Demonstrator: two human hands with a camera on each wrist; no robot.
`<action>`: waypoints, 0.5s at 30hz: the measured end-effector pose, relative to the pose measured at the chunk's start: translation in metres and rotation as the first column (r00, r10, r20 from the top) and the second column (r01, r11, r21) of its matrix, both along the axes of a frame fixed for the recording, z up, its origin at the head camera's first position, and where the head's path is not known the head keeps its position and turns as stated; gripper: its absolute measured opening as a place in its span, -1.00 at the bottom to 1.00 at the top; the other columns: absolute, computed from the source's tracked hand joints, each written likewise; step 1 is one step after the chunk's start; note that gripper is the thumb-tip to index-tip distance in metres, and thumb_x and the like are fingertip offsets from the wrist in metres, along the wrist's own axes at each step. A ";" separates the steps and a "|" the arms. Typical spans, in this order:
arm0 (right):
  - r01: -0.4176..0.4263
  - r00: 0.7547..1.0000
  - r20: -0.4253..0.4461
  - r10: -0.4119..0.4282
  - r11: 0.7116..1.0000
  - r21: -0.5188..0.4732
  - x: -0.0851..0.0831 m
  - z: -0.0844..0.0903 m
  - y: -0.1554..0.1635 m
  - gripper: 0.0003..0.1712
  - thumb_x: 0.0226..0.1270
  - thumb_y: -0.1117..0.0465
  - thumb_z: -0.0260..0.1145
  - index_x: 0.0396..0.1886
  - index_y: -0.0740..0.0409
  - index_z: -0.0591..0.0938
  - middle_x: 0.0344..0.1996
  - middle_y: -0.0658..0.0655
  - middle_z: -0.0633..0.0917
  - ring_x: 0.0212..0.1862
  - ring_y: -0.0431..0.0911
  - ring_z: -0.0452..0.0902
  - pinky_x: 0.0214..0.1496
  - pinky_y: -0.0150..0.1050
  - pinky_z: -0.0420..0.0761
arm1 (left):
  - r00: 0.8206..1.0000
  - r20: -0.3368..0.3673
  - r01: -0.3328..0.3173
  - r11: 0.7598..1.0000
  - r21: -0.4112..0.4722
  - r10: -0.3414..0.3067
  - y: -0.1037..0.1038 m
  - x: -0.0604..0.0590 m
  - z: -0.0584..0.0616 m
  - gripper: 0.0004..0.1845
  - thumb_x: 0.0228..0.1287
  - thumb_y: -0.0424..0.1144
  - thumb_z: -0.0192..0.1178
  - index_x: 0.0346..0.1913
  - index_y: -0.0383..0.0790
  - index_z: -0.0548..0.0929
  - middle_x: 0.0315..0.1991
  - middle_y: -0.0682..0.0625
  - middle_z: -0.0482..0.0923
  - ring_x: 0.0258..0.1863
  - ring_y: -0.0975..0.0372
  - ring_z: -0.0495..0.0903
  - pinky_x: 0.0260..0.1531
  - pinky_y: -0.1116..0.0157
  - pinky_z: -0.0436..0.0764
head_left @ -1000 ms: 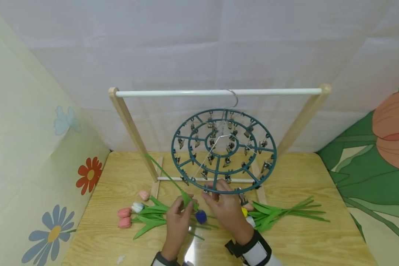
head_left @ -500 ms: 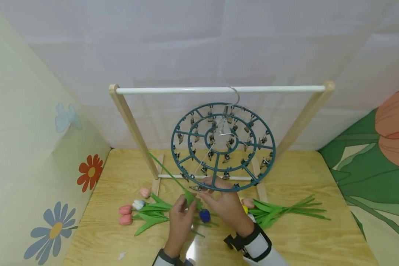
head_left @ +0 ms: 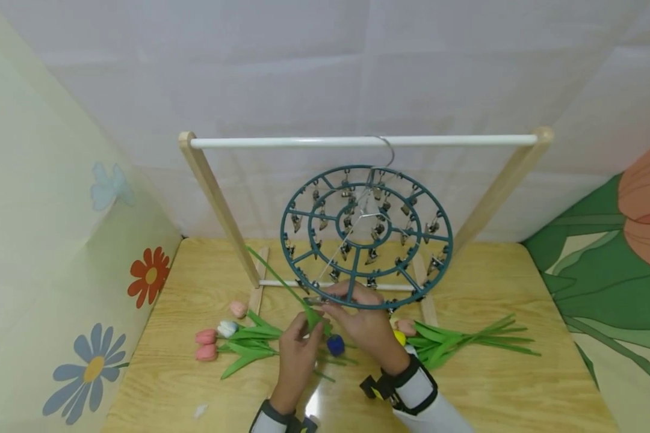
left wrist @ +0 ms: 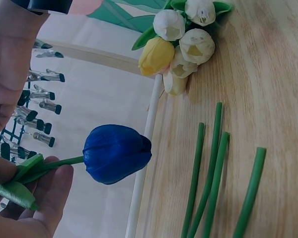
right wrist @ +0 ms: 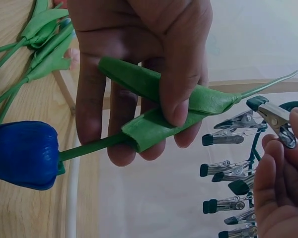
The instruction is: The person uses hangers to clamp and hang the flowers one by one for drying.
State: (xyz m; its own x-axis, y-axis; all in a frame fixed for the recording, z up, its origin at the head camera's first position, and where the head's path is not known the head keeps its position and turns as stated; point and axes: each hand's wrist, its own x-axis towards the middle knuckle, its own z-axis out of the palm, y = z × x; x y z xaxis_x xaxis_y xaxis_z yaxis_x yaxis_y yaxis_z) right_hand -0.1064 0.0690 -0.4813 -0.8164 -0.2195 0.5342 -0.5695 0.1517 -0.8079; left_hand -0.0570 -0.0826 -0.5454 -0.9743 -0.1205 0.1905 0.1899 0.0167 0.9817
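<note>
My left hand [head_left: 310, 325] grips a blue tulip [head_left: 334, 344] by its green stem and leaves, just below the front rim of a round teal clip hanger [head_left: 352, 278]. The bloom [left wrist: 116, 153] points down toward the table, and the stem tip sticks up to the left. In the right wrist view, the left fingers [right wrist: 139, 74] wrap the folded leaves [right wrist: 164, 114]. My right hand [head_left: 333, 304] pinches a metal clip [right wrist: 270, 116] at the hanger's front left rim, close beside the tulip's leaves. The hanger hangs by a hook from a white rod [head_left: 303, 142].
The rod sits on a wooden rack [head_left: 216, 204] on a wooden table [head_left: 520, 385]. Pink and white tulips [head_left: 208, 346] lie at the left. A bunch of white and yellow tulips [left wrist: 179, 39] with long leaves [head_left: 466, 343] lies at the right. Walls enclose three sides.
Both hands have risen slightly toward the hanger's front rim. The right hand has shifted left along the rim to the clip, and the tulip's leaves have come up beside it.
</note>
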 end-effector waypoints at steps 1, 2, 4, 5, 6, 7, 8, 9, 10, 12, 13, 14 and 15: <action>-0.004 1.000 -0.002 0.004 1.000 -0.004 0.000 0.000 0.000 -0.73 0.15 0.45 0.54 -0.16 0.18 0.74 -0.13 0.16 0.82 -0.10 -0.07 0.79 -0.05 -0.32 0.79 | 1.000 -0.006 -0.002 1.000 -0.006 0.001 0.000 0.000 0.000 -0.81 0.40 -0.43 0.26 0.02 -0.30 0.69 -0.15 -0.27 0.77 -0.20 0.17 0.80 -0.24 0.24 0.84; -0.007 1.000 -0.004 0.007 1.000 -0.004 -0.001 0.000 0.000 -0.74 0.15 0.44 0.54 -0.17 0.18 0.74 -0.14 0.16 0.83 -0.10 -0.07 0.79 -0.05 -0.32 0.79 | 1.000 -0.011 -0.004 1.000 -0.012 0.004 0.000 0.000 0.000 -0.81 0.40 -0.43 0.26 0.02 -0.30 0.69 -0.15 -0.29 0.76 -0.21 0.18 0.80 -0.25 0.24 0.84; -0.008 1.000 -0.010 0.008 1.000 0.000 -0.001 0.001 -0.001 -0.77 0.15 0.42 0.55 -0.21 0.16 0.76 -0.16 0.14 0.83 -0.11 -0.06 0.79 -0.05 -0.32 0.79 | 1.000 -0.023 -0.008 1.000 -0.023 0.008 0.000 0.000 0.000 -0.82 0.40 -0.43 0.27 0.01 -0.30 0.70 -0.16 -0.29 0.76 -0.21 0.18 0.80 -0.25 0.25 0.84; -0.007 1.000 -0.012 0.007 1.000 0.004 -0.002 0.002 -0.001 -0.79 0.15 0.40 0.55 -0.22 0.14 0.76 -0.17 0.13 0.83 -0.12 -0.07 0.79 -0.05 -0.33 0.78 | 1.000 -0.030 -0.009 1.000 -0.027 0.008 0.001 0.000 0.000 -0.82 0.40 -0.43 0.27 0.01 -0.30 0.70 -0.14 -0.30 0.76 -0.21 0.17 0.80 -0.24 0.25 0.84; -0.005 1.000 -0.015 0.006 1.000 0.006 -0.002 0.002 -0.001 -0.81 0.15 0.39 0.55 -0.24 0.13 0.77 -0.18 0.11 0.83 -0.12 -0.07 0.78 -0.06 -0.33 0.78 | 0.999 -0.037 -0.010 0.999 -0.032 0.009 0.001 -0.001 -0.001 -0.82 0.40 -0.43 0.27 0.01 -0.31 0.70 -0.14 -0.30 0.76 -0.20 0.16 0.80 -0.23 0.26 0.83; -0.004 1.000 -0.018 0.004 1.000 0.009 -0.002 0.002 -0.001 -0.81 0.15 0.39 0.55 -0.26 0.12 0.77 -0.19 0.10 0.83 -0.13 -0.07 0.78 -0.06 -0.33 0.78 | 0.999 -0.043 -0.008 0.999 -0.033 0.007 0.001 -0.001 -0.001 -0.82 0.40 -0.43 0.27 0.00 -0.32 0.70 -0.12 -0.30 0.76 -0.19 0.14 0.80 -0.21 0.26 0.83; -0.002 1.000 -0.023 0.002 1.000 0.012 -0.002 0.003 -0.002 -0.82 0.15 0.39 0.55 -0.27 0.12 0.77 -0.20 0.09 0.83 -0.14 -0.07 0.78 -0.06 -0.34 0.78 | 0.999 -0.049 -0.004 0.999 -0.032 0.002 0.001 -0.001 -0.002 -0.83 0.40 -0.43 0.27 0.00 -0.34 0.69 -0.11 -0.31 0.76 -0.18 0.11 0.81 -0.20 0.26 0.83; 0.002 0.999 -0.036 -0.002 1.000 0.014 -0.003 0.003 -0.002 -0.82 0.14 0.39 0.55 -0.27 0.12 0.76 -0.21 0.10 0.83 -0.15 -0.06 0.78 -0.07 -0.33 0.78 | 0.999 -0.053 0.002 1.000 -0.031 -0.004 0.001 -0.002 -0.002 -0.83 0.40 -0.43 0.26 0.00 -0.35 0.69 -0.10 -0.31 0.75 -0.17 0.09 0.81 -0.18 0.26 0.83; 0.004 0.999 -0.041 -0.003 1.000 0.016 -0.003 0.003 -0.002 -0.82 0.13 0.40 0.55 -0.28 0.13 0.76 -0.21 0.10 0.83 -0.14 -0.05 0.78 -0.06 -0.33 0.78 | 0.998 -0.058 0.007 0.999 -0.032 -0.009 0.002 -0.002 -0.002 -0.83 0.40 -0.43 0.26 0.00 -0.36 0.69 -0.09 -0.31 0.75 -0.16 0.06 0.81 -0.17 0.25 0.82; 0.005 0.999 -0.049 -0.004 1.000 0.016 -0.003 0.003 -0.002 -0.80 0.12 0.41 0.56 -0.27 0.14 0.76 -0.21 0.12 0.83 -0.14 -0.04 0.79 -0.06 -0.33 0.78 | 0.998 -0.061 0.017 0.999 -0.033 -0.019 0.002 -0.003 -0.003 -0.83 0.41 -0.43 0.26 0.00 -0.36 0.69 -0.08 -0.31 0.75 -0.15 0.04 0.81 -0.17 0.25 0.82; 0.003 0.999 -0.051 -0.002 1.000 0.015 -0.004 0.003 -0.001 -0.79 0.11 0.42 0.56 -0.26 0.15 0.76 -0.20 0.13 0.83 -0.14 -0.04 0.79 -0.06 -0.33 0.78 | 0.998 -0.061 0.020 0.999 -0.036 -0.022 0.002 -0.003 -0.003 -0.83 0.41 -0.43 0.25 0.00 -0.35 0.69 -0.08 -0.31 0.75 -0.15 0.04 0.81 -0.18 0.26 0.82; 0.000 0.999 -0.051 0.000 1.000 0.015 -0.004 0.003 -0.001 -0.78 0.10 0.42 0.56 -0.25 0.16 0.76 -0.19 0.13 0.83 -0.14 -0.04 0.79 -0.06 -0.33 0.78 | 0.998 -0.062 0.020 0.999 -0.045 -0.023 0.002 -0.003 -0.003 -0.83 0.42 -0.42 0.25 0.00 -0.32 0.70 -0.09 -0.29 0.76 -0.16 0.06 0.81 -0.18 0.26 0.82; -0.002 0.999 -0.047 0.003 1.000 0.016 -0.004 0.003 -0.001 -0.77 0.10 0.42 0.56 -0.24 0.16 0.76 -0.18 0.13 0.84 -0.13 -0.04 0.79 -0.06 -0.34 0.78 | 0.998 -0.061 0.019 0.999 -0.051 -0.022 0.002 -0.004 -0.003 -0.83 0.42 -0.42 0.25 0.01 -0.29 0.70 -0.10 -0.28 0.76 -0.16 0.08 0.80 -0.18 0.27 0.83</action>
